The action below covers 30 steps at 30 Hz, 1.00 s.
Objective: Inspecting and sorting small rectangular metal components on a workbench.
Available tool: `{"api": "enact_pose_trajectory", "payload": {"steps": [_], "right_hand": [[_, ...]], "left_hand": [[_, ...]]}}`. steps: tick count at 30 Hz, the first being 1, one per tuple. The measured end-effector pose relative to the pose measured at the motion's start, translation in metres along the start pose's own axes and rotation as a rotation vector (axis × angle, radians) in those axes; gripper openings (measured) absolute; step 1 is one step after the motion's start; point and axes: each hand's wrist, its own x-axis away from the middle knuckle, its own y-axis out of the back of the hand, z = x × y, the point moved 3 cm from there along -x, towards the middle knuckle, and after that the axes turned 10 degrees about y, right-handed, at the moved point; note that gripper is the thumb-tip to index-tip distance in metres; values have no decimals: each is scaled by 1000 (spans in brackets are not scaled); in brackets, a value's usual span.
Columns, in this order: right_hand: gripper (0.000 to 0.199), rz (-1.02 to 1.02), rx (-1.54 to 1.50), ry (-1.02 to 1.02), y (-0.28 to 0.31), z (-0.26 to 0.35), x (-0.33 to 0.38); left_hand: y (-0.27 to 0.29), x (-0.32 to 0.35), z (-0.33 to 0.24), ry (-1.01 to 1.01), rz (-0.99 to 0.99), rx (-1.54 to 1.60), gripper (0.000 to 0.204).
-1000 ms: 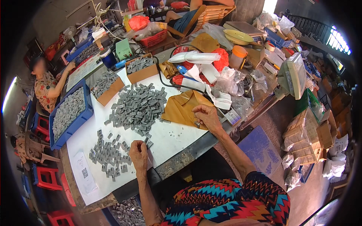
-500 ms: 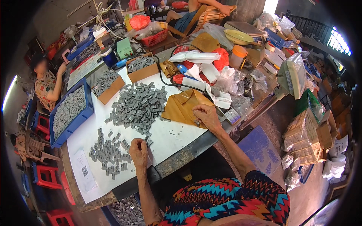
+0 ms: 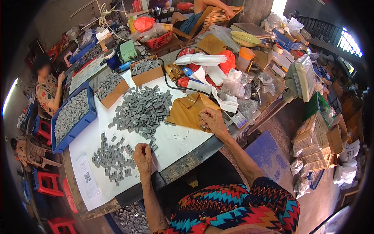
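On the white sheet (image 3: pixel 177 150), a large heap (image 3: pixel 142 109) of grey blocks lies far; brown paper (image 3: pixel 187 113) is to its right, a smaller scatter (image 3: pixel 113 158) near left. The right hand (image 3: pixel 213 121) curls at the paper, the left hand (image 3: pixel 143 158) pinches beside the scatter (whether they grasp something, I cannot tell).

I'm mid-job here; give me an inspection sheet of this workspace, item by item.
Surface: white paper sheet on a worn table; a few dark specks.
Job's things: large heap of small grey rectangular pieces; smaller scattered group nearer the person.
Clutter: crumpled clear plastic bags, red plastic bag, far right.
Grippers: left hand beside the scattered group; right hand at the creased brown sheet; both curled, grips unclear.
Cables: black cable curves between heap and clutter.
Surroundings: co-worker and red plastic stools at left.
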Motion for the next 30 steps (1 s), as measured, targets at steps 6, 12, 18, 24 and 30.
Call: {"api": "enact_pose_trajectory", "payload": {"steps": [6,12,18,24,30], "right_hand": [[12,15,-20,2,-1,-1,-1],[11,18,-89,-64,-3,3,0],[6,11,-97,-15,-4,-1,0],[7,52,-209,-76,-6,-3,3],[12,79,-183,-63,-7,-7,4]], "left_hand": [[0,0,1,-8,-7,-12,12],[0,0,3,0,-4,-4,14],[0,0,2,29,7,6,13],[0,0,0,9,-5,-8,12],[0,0,0,-12,-13,-3,11]]}}
